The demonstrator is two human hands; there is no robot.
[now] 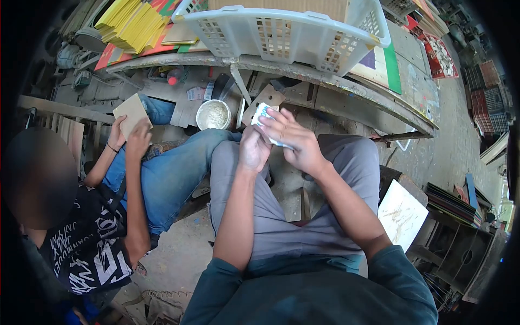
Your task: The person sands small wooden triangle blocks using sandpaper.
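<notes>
Above my lap, my left hand (pixel 254 149) grips a small white block with blue markings (pixel 261 112) from below, its fingers mostly hidden. My right hand (pixel 295 138) lies across the top of the same piece, fingers bent over it and slightly blurred. Between the hands only the upper left corner and a lower edge of the block show, so its full shape is hidden. A white bucket of pale powder or paste (pixel 213 115) stands on the floor just beyond my left hand.
A co-worker (pixel 116 206) sits close on my left, holding a flat wooden board (pixel 133 116). Ahead is a worn bench (pixel 260 66) bearing a white plastic crate (pixel 271 35) and yellow stacked pieces (pixel 130 26). A white panel (pixel 402 214) leans at my right.
</notes>
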